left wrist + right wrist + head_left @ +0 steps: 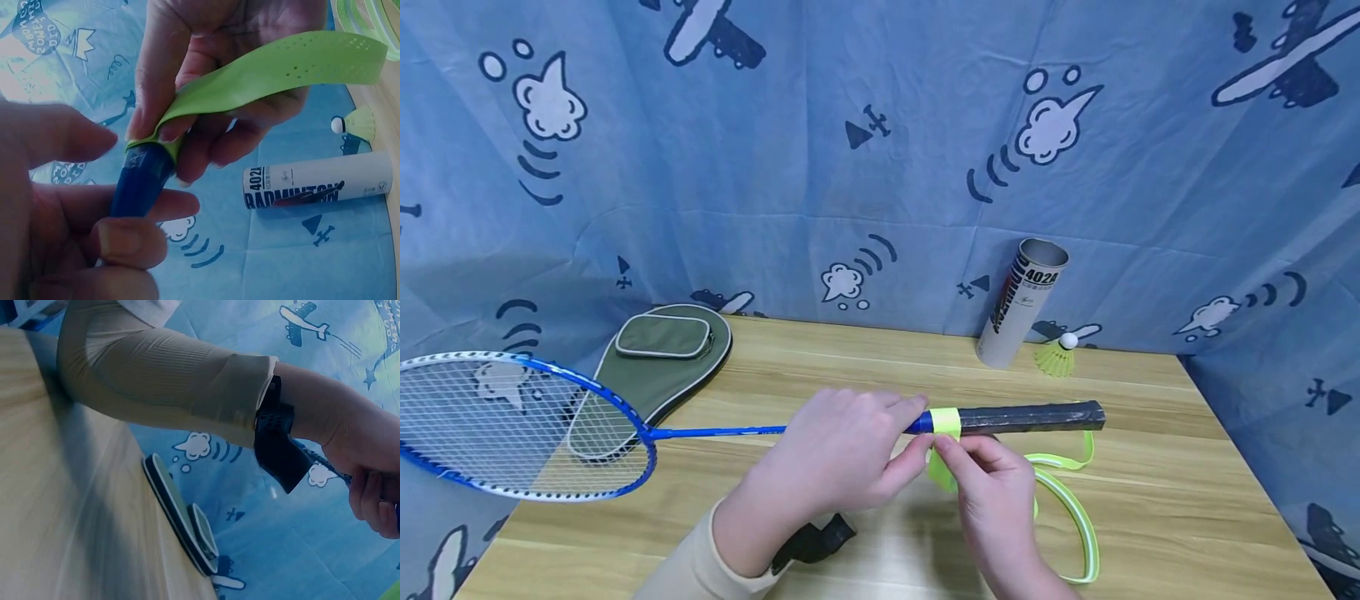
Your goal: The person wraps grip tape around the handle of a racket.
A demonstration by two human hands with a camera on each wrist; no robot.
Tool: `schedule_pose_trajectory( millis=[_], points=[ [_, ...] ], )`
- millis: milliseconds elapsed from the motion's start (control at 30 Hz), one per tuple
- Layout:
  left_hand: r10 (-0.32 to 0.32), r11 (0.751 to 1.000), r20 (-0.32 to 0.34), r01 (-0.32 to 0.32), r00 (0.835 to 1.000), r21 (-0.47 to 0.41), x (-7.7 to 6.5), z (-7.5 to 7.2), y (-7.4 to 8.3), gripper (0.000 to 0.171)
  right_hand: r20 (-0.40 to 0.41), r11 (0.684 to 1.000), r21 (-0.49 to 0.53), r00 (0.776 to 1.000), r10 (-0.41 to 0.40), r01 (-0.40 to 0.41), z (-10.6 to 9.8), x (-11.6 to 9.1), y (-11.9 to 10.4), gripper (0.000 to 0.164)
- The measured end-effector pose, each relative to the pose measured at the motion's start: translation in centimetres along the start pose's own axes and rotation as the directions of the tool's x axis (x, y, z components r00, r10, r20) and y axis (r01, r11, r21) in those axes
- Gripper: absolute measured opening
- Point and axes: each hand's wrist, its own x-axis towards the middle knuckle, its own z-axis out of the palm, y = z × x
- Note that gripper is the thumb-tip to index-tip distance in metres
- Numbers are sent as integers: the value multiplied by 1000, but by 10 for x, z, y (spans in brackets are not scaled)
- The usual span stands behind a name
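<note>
A blue and white badminton racket (715,432) is held level above the table, its head to the left and its dark handle (1037,416) to the right. My left hand (842,450) grips it around the blue cone (142,178) at the top of the handle. Yellow-green grip tape (946,421) is wrapped around the handle's upper end. My right hand (996,496) pinches this tape between thumb and fingers, close against the handle. In the left wrist view, a perforated tail of the tape (281,69) passes across the right hand.
A looped yellow-green strip with a pale middle (1086,533) lies at the right. Behind stand a shuttlecock tube (1018,304) and a yellow shuttlecock (1056,358). A green racket cover (655,375) leans at the back left. Blue printed cloth (880,167) hangs behind the wooden table (1180,467).
</note>
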Motion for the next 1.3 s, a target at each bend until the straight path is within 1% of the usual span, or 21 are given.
schedule_pose_trajectory(
  millis=[133,233,300,500,567,600,667,700,767,833,900,967,1000,1067,1100,1167,1233,1267,1300],
  points=[
    [-1,999,-42,3,999,39,1,0,2,30,-36,995,-88,998,-48,44,0,-2,0,19],
    [-2,999,-56,4,998,33,1,-1,1,35,-43,985,-154,996,-83,75,-1,-4,1,19],
    [-7,1000,-59,8,998,20,0,-2,0,40,-30,981,-169,994,-101,94,-1,-4,2,18],
    [-6,1000,-59,6,998,-10,0,-4,-1,47,26,980,-148,991,-129,132,-3,-3,2,22],
    [-3,1000,-52,2,999,-20,0,-4,-1,46,47,985,-120,991,-123,128,-4,-2,2,23],
    [-2,1000,-47,1,999,-26,0,-4,-1,46,67,988,-89,991,-117,123,-4,-2,3,23],
    [-4,999,-33,2,999,-43,0,-5,-1,43,132,995,22,986,-102,100,-5,0,4,29],
    [-7,999,-26,5,1000,-51,0,-5,-2,41,170,992,86,980,-102,88,-5,1,4,34],
    [-14,998,-9,13,1000,-64,-1,-6,-2,38,244,977,208,964,-107,55,-6,3,7,40],
    [-19,997,3,19,1000,-77,-1,-5,-2,37,294,953,302,947,-128,35,-7,5,10,42],
    [-22,995,17,24,1000,-95,-1,-5,-3,35,293,948,318,948,-123,25,-8,6,10,37],
    [-14,992,24,17,1000,-126,-2,-5,-4,25,260,950,311,962,-88,3,-8,6,9,33],
    [-7,991,16,10,1000,-132,-3,-6,-5,20,238,954,300,969,-66,-9,-8,6,7,30],
    [2,991,-17,-5,1000,-133,-6,-8,-8,8,182,960,277,983,-7,-44,-7,7,0,26],
    [2,992,-46,-8,999,-126,-8,-9,-11,10,157,961,272,987,17,-60,-6,8,-2,23],
    [3,996,-135,-15,991,-91,-14,-10,-18,12,121,961,263,991,52,-82,-4,9,-8,19],
    [4,999,-243,-16,970,-48,-22,-11,-28,10,96,961,259,993,75,-98,-2,11,-13,16],
    [12,999,-305,-24,952,-35,-26,-11,-32,8,85,960,261,993,83,-103,-1,12,-15,15],
    [28,999,-374,-37,927,-16,-30,-11,-37,7,78,959,265,993,86,-104,0,13,-17,15]
  ],
)
